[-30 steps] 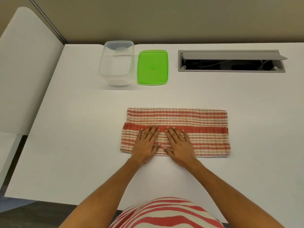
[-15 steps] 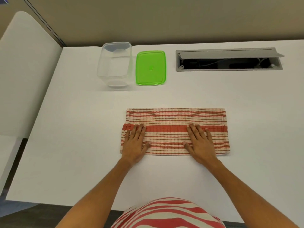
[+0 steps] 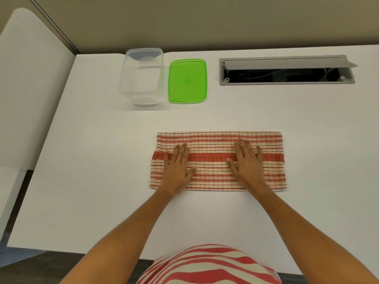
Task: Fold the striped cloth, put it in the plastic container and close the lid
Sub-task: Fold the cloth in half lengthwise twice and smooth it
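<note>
The red and cream striped cloth (image 3: 213,160) lies folded into a long flat rectangle in the middle of the white table (image 3: 102,160). My left hand (image 3: 177,169) presses flat on its left part, fingers straight. My right hand (image 3: 247,163) presses flat on its right part, fingers straight and pointing away from me. The clear plastic container (image 3: 141,76) stands open and empty at the back of the table. Its green lid (image 3: 187,80) lies flat on the table just right of it.
A grey cable hatch (image 3: 287,70) with its flap raised is set into the table at the back right. A white partition panel (image 3: 26,89) stands along the table's left side. The table's near edge runs close to my body.
Both hands slid apart from the cloth's centre, the left one leftward and the right one rightward, then crept a little farther up the cloth. The cloth stayed in place.
</note>
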